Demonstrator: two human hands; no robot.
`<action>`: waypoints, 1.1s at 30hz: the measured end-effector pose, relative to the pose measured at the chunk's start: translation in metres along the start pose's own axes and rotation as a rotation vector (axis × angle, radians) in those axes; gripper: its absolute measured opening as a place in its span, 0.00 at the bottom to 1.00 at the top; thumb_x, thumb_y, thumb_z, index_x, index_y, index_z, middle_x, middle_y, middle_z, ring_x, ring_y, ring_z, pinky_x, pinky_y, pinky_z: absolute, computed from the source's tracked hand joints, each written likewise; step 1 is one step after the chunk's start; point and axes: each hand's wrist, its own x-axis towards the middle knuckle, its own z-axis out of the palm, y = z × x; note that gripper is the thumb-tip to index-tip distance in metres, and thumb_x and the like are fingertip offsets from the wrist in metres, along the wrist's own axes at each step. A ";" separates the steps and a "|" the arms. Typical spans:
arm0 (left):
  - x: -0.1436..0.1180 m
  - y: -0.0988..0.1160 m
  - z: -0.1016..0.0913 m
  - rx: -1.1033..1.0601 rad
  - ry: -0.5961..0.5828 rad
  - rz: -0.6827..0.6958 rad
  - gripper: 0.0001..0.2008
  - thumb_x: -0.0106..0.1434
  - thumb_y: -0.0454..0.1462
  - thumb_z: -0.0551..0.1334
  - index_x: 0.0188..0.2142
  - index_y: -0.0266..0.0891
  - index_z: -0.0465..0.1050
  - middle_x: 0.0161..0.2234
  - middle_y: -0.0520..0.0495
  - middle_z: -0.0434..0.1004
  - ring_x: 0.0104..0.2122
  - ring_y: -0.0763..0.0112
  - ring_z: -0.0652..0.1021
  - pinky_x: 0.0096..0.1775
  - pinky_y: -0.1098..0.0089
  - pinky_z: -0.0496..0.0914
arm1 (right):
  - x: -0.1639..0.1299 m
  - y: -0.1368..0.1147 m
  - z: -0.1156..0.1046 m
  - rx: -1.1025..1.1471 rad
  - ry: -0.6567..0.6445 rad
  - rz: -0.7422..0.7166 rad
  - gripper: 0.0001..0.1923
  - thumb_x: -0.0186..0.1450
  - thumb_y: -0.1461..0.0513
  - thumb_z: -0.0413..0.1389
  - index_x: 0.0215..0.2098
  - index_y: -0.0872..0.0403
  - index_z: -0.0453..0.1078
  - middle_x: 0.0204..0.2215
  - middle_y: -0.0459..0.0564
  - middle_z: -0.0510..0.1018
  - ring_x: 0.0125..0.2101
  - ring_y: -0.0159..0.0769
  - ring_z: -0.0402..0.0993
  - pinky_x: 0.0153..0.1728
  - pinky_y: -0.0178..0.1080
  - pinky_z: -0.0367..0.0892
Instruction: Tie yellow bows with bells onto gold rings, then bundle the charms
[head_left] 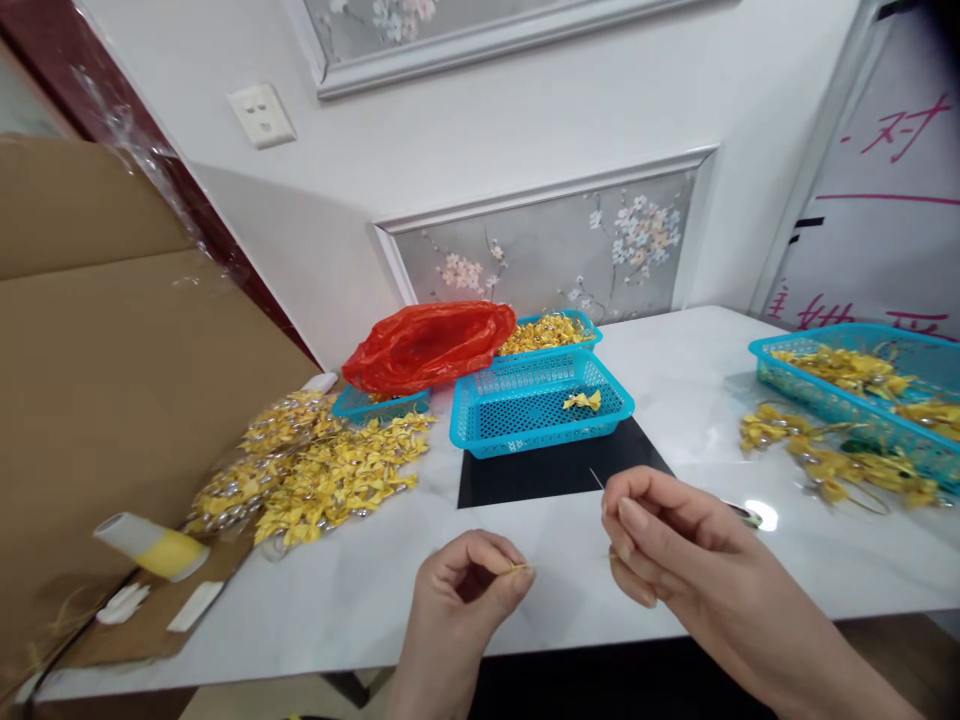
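Note:
My right hand (667, 545) pinches a thin needle (596, 479) between thumb and fingertips, its tip pointing up and left. Lower down and to the left, my left hand (469, 600) has thumb and forefinger closed on the end of a thin yellowish cord (519, 567). A faint strand seems to run from that cord toward my right hand; most of it is too fine to make out. Beyond both hands stands a blue plastic basket (541, 437) holding a small yellow ribbon piece (583, 401). It rests partly on a black mat (517, 480).
Yellow ribbon pieces with silvery beads (337, 475) lie heaped at left, near a thread cone (154, 547). A red plastic bag (427, 345) and another full blue basket (592, 335) are behind. At right stands a blue basket (817, 385) with loose ribbon pieces (862, 470) beside it.

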 end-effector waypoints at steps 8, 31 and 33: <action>-0.005 0.005 0.000 -0.215 0.009 -0.055 0.14 0.48 0.34 0.74 0.20 0.39 0.68 0.22 0.53 0.74 0.26 0.73 0.72 0.31 0.74 0.65 | 0.000 0.006 -0.011 -0.076 0.013 0.033 0.12 0.66 0.54 0.58 0.34 0.55 0.71 0.21 0.40 0.60 0.20 0.23 0.52 0.22 0.30 0.55; -0.007 0.005 -0.005 -0.100 -0.145 -0.147 0.14 0.48 0.32 0.73 0.21 0.38 0.66 0.21 0.53 0.74 0.24 0.75 0.71 0.29 0.74 0.64 | -0.002 -0.012 -0.049 -0.216 0.207 -0.120 0.09 0.62 0.56 0.62 0.35 0.53 0.74 0.21 0.43 0.64 0.21 0.24 0.54 0.20 0.28 0.58; -0.006 0.006 -0.002 -0.073 -0.173 -0.139 0.14 0.48 0.32 0.72 0.21 0.38 0.66 0.22 0.53 0.74 0.25 0.75 0.71 0.29 0.74 0.64 | 0.000 -0.012 -0.053 -0.208 0.245 -0.141 0.08 0.62 0.56 0.63 0.35 0.53 0.74 0.21 0.43 0.64 0.21 0.24 0.55 0.20 0.27 0.58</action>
